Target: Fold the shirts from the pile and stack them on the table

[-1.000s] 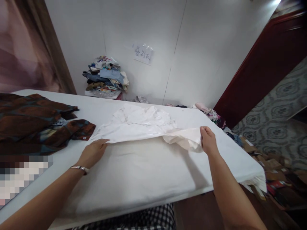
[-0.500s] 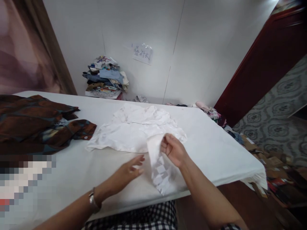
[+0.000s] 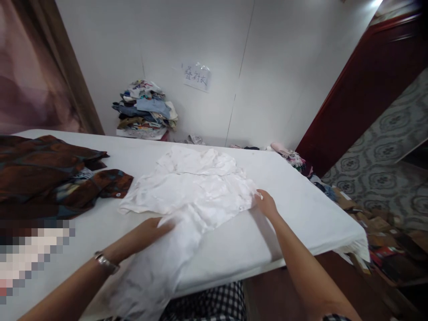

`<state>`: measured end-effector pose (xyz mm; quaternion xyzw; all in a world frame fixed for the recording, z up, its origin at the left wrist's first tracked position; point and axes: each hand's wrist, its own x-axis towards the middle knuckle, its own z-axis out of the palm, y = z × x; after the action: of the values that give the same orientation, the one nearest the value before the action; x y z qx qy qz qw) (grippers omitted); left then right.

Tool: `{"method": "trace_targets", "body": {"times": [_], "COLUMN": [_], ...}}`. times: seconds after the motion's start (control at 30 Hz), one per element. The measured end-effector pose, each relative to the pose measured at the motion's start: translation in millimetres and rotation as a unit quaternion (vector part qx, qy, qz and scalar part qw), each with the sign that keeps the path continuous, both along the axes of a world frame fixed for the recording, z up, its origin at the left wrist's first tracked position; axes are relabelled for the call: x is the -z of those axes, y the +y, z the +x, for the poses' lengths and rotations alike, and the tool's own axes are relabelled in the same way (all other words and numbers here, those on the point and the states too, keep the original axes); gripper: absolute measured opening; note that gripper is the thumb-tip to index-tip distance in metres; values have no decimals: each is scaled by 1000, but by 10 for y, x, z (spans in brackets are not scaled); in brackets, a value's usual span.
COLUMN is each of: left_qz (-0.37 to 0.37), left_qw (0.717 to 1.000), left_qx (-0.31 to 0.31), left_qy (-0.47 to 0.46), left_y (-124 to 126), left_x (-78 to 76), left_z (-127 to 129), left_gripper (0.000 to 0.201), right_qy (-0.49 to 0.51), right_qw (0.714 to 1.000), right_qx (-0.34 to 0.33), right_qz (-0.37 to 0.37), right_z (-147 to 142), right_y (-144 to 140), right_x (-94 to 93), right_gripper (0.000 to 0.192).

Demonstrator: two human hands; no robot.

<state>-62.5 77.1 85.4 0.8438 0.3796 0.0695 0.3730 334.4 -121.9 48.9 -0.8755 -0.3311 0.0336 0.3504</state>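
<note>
A white shirt (image 3: 190,191) lies spread and wrinkled on the white-covered table (image 3: 234,254). Its near part hangs over the front edge, below my left hand (image 3: 154,231). That hand is closed on the fabric, thumb on top, its other fingers partly hidden. My right hand (image 3: 266,204) pinches the shirt's right edge, close to the tabletop. Between the two hands the cloth runs slantwise in loose folds.
A brown checked shirt (image 3: 53,174) lies on the table's left side. Behind the table stands a pile of folded clothes (image 3: 145,109), and a handwritten sign (image 3: 196,76) hangs on the wall. More clothes (image 3: 290,156) and cardboard boxes (image 3: 377,223) are at the right.
My right hand has moved right to the shirt's edge. My left hand, open and empty before, has moved left and taken hold of the fabric. The loose part has swung left.
</note>
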Motion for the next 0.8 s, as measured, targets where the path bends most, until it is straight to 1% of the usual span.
{"method": "trace_targets", "body": {"times": [0.03, 0.1, 0.13, 0.17, 0.2, 0.27, 0.33, 0.43, 0.5, 0.6, 0.7, 0.73, 0.8], "left_qz": [50, 153, 200, 235, 263, 311, 343, 348, 340, 346, 344, 330, 277], "left_qw": [997, 975, 962, 952, 948, 941, 930, 921, 921, 922, 929, 935, 951], "left_qx": [-23, -91, -120, -135, -128, -87, -49, -27, -14, 3, 38, 56, 86], "left_qy": [49, 130, 145, 139, 124, 103, 119, 171, 189, 174, 130, 118, 108], "left_y": [137, 358, 434, 485, 516, 542, 561, 637, 695, 698, 572, 516, 417], "left_x": [30, 87, 114, 140, 168, 226, 272, 277, 242, 204, 241, 259, 272], "left_z": [-98, -275, -341, -386, -408, -387, -309, -191, -161, -215, -360, -415, -508], "left_gripper": [46, 53, 56, 59, 58, 54, 49, 45, 43, 42, 41, 40, 35], "right_qy": [6, 23, 29, 33, 35, 35, 38, 48, 56, 72, 94, 104, 126], "right_qw": [999, 996, 995, 995, 994, 994, 993, 994, 994, 994, 992, 991, 988], "right_qx": [24, 48, 53, 56, 59, 63, 63, 57, 61, 74, 80, 79, 73], "right_qz": [-31, -70, -77, -81, -84, -87, -90, -84, -65, -36, -28, -33, -48], "right_z": [111, 265, 315, 352, 380, 414, 434, 466, 507, 586, 639, 646, 651], "right_y": [-1, 29, 59, 100, 149, 258, 352, 381, 297, 41, -270, -364, -517], "right_x": [30, 70, 82, 91, 98, 111, 125, 133, 122, 88, 76, 83, 112], "right_gripper": [42, 46, 47, 48, 48, 44, 34, 19, 21, 29, 30, 29, 29]}}
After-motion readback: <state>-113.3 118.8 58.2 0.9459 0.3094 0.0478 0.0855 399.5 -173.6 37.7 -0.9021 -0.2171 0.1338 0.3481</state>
